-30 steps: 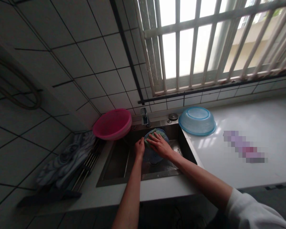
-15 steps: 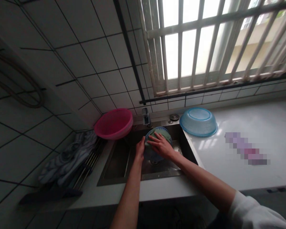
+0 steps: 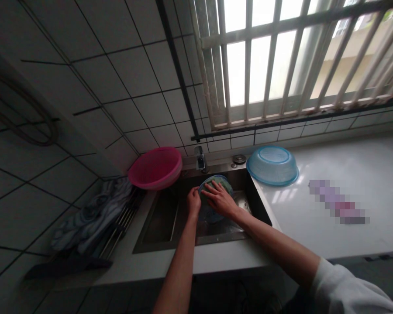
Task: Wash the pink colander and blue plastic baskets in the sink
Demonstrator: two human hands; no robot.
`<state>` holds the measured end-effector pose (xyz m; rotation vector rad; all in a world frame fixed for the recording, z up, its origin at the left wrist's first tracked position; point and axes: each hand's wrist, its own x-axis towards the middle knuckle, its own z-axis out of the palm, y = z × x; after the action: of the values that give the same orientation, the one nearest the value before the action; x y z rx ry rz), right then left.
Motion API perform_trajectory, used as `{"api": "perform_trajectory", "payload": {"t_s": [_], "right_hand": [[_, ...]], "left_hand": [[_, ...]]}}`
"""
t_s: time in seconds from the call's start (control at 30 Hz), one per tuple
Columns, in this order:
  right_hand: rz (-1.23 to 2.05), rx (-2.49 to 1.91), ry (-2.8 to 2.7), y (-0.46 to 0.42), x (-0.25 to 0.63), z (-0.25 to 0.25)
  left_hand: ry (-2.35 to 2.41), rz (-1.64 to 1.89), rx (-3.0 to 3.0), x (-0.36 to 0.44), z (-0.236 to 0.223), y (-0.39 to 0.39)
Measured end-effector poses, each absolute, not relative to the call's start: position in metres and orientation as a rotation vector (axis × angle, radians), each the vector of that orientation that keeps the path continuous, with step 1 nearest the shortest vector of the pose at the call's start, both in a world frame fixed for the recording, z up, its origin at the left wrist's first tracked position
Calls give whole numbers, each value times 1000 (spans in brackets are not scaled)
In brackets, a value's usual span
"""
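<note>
At the left of the frame, a grey-and-white patterned cloth (image 3: 93, 216) lies bunched beside a rack of thin metal rods (image 3: 114, 231). Next, a round pink plastic basin (image 3: 155, 168) rests tilted near the back left corner of a rectangular stainless-steel sink (image 3: 155, 218).

At the centre, the left hand (image 3: 194, 201) grips the left edge of a round blue-rimmed vessel (image 3: 211, 213), its fingers curled narrowly around the rim. The vessel is over the sink; being round, it has no clear long axis, and its visible top spans left to right in the frame. The hands hide too much to tell whether that top is its opening or its base. A crumpled green cloth (image 3: 228, 186) covers it, and the right hand (image 3: 221, 199) lies flat on this cloth, fingers spread and pointing to the upper left.

Behind stands 1 metal faucet (image 3: 199, 159). To its right, a translucent blue plastic basin (image 3: 272, 165) sits upside down on the white counter (image 3: 301, 231); farther right lies 1 pixelated purple-and-pink item (image 3: 339, 203).
</note>
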<state>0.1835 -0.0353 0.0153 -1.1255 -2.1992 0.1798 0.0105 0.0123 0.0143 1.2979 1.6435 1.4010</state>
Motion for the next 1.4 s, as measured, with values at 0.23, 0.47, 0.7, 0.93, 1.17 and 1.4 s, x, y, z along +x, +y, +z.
{"api": "perform_trajectory", "payload": {"t_s": [0.23, 0.47, 0.7, 0.93, 1.17, 1.4], "right_hand": [[365, -1155, -2031, -16, 209, 9], [291, -1169, -2065, -24, 199, 10], [298, -1156, -2064, -20, 206, 11], [205, -1093, -2119, -30, 191, 10], [255, -1163, -1988, -16, 207, 11], [170, -1122, -2117, -27, 196, 9]], "left_hand": [[1440, 1284, 1055, 14, 14, 6], [1409, 1272, 1085, 10, 12, 7], [1390, 1279, 1003, 7, 9, 7], [1349, 1295, 1061, 11, 15, 4], [1325, 1280, 960, 14, 15, 4], [1310, 1289, 937, 13, 15, 5]]}}
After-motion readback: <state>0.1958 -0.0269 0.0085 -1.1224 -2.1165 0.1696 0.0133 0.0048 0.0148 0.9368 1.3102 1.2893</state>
